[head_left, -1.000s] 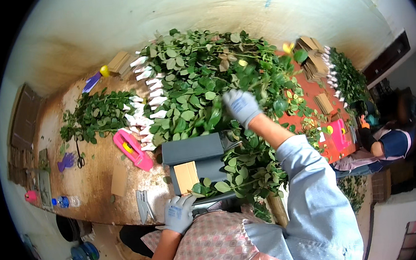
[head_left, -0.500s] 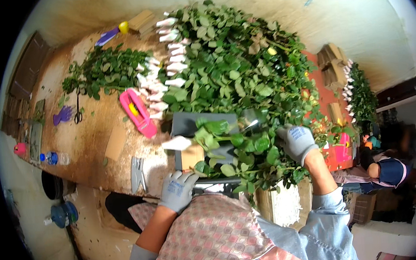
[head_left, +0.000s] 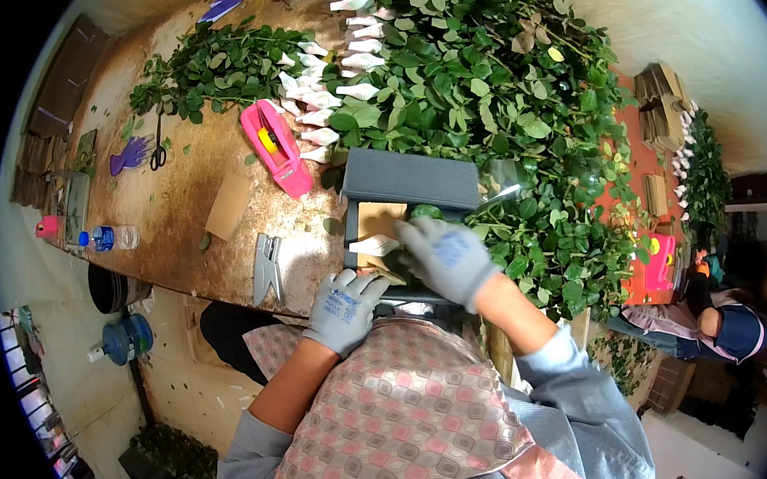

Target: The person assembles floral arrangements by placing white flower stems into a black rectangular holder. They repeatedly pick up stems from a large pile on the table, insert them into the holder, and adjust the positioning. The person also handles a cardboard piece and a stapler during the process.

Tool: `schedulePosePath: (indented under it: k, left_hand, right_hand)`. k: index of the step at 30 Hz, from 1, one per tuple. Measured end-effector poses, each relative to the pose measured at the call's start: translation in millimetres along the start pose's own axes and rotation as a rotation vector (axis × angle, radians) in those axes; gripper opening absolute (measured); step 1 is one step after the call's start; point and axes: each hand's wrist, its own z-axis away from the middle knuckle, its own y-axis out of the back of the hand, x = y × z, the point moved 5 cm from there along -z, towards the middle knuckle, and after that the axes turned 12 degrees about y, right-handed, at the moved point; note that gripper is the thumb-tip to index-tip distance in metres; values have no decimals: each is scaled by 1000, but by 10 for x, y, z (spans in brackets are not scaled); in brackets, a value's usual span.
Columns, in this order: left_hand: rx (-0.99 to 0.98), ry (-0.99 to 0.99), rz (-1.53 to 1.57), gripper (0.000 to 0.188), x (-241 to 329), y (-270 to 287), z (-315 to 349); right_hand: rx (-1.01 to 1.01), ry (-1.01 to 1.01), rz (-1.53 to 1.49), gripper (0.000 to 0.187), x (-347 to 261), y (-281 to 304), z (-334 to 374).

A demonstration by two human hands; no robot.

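Note:
My left hand (head_left: 346, 313), in a grey glove, lies at the near left corner of a dark grey tray (head_left: 352, 233), its fingers slightly apart over the edge. My right hand (head_left: 448, 257), also gloved and smeared by motion, reaches over the tray's middle; its fingertips are hard to make out. Just left of those fingertips, a white-wrapped flower bud (head_left: 373, 246) lies on a piece of cardboard (head_left: 381, 213) inside the tray. Its stem runs toward the right hand and is mostly hidden. A dark grey ribbed panel (head_left: 410, 180) forms the tray's far side.
Leafy flower stems (head_left: 479, 79) cover the table behind and right, their wrapped buds (head_left: 360, 61) facing left. A pink tape dispenser (head_left: 277, 149), stapler (head_left: 267, 268), cardboard strip (head_left: 229, 205), scissors (head_left: 159, 152) and water bottle (head_left: 111, 237) lie leftward. A person (head_left: 710, 326) is at right.
My right hand has moved left from the leafy stems to above the tray. The wrapped bud has shifted right, onto the cardboard. My left hand stays by the tray's near edge.

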Motion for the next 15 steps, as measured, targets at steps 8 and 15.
schedulePosePath:
  k: [8,15]
  left_hand:
    - [-233,98,309,40,-82,239,-49]
    - [-205,66,-84,22,-380,346,-652]
  right_hand:
    - [-183,123,-20,24,-83,-718,-189]
    - [-148,85,-39,24,6,-786,-158]
